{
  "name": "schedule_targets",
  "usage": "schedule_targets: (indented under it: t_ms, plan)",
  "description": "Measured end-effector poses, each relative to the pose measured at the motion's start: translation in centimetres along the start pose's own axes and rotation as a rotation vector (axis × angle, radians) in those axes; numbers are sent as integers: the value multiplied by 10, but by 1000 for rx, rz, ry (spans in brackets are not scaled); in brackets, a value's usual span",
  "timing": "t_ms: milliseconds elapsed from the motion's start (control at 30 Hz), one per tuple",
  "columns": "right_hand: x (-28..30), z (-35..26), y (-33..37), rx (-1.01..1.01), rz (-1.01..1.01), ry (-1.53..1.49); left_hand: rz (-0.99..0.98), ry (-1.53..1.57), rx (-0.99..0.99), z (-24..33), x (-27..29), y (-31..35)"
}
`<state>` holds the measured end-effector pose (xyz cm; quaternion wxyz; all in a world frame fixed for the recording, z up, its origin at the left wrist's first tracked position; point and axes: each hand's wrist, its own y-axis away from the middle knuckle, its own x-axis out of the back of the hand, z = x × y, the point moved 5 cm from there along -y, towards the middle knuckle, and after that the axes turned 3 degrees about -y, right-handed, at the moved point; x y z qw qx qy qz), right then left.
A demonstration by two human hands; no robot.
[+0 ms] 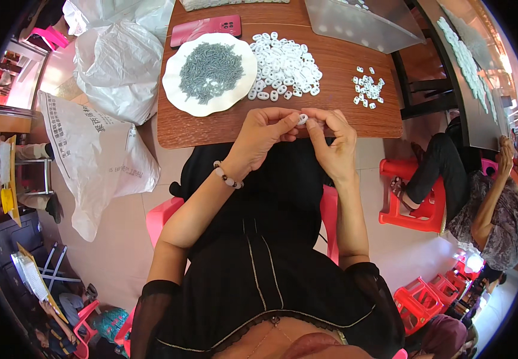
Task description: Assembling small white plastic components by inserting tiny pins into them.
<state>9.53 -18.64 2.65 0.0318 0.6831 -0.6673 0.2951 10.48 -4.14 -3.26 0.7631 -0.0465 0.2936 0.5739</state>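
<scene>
Above the near edge of the wooden table, my left hand (265,133) and my right hand (332,143) meet with their fingertips pinched on one small white plastic piece (302,119) that has a dark hole. A beaded bracelet (225,177) circles my left wrist. Just beyond my left hand stands a white scalloped plate (178,99) filled with small thin grey pieces (211,66), too fine to tell apart. Beside it lies a heap of white oval plastic pieces with holes (286,63). To the right is a smaller, looser group of white pieces (369,88).
A pink phone (205,29) lies behind the plate. A translucent plastic bin (363,27) stands at the back right. Large white sacks (100,161) fill the floor at left. Red stools (414,206) and a seated person (492,215) are at the right, beside another table.
</scene>
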Motion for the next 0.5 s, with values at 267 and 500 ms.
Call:
schedule_targets:
  t_ms: [267, 500]
  plan:
    - [3, 0, -3, 12, -5, 18, -7, 4, 3, -2, 0, -2]
    - [11, 3, 2, -56, 14, 16, -5, -25, -21, -2, -4, -3]
